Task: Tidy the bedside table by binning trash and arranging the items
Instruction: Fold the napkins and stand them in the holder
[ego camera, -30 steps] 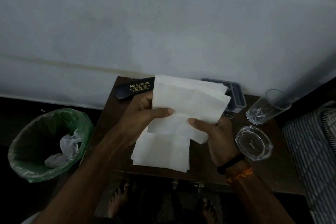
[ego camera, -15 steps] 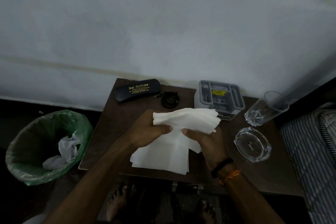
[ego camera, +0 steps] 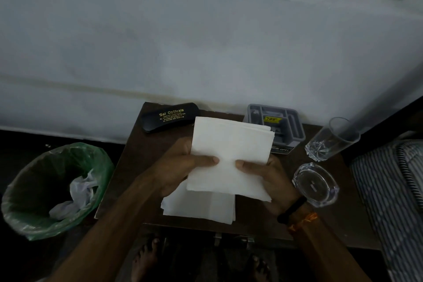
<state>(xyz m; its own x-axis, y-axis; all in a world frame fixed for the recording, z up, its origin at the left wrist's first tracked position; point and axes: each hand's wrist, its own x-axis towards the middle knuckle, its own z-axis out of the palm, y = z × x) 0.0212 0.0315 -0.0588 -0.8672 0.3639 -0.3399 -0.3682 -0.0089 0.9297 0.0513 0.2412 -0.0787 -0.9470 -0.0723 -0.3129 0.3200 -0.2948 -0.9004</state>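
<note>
Both my hands hold a stack of white paper napkins (ego camera: 231, 151) upright above the dark wooden bedside table (ego camera: 132, 162). My left hand (ego camera: 180, 167) grips its left edge, thumb across the front. My right hand (ego camera: 267, 178) pinches the right side, thumb on the front. More white napkins (ego camera: 201, 207) lie flat on the table under my hands. A bin with a green liner (ego camera: 57, 188) stands on the floor to the left, with crumpled white trash inside.
At the table's back lie a black spectacle case (ego camera: 169, 117) and a grey plastic organiser (ego camera: 286, 126). A clear drinking glass (ego camera: 332, 142) and a glass ashtray (ego camera: 315, 183) stand at the right. A striped mattress (ego camera: 393, 190) borders the right side. My bare feet show below the table.
The napkin stack, bent over and held low half a second ago, now stands upright and flat between my hands, hiding the small black round item at the table's back.
</note>
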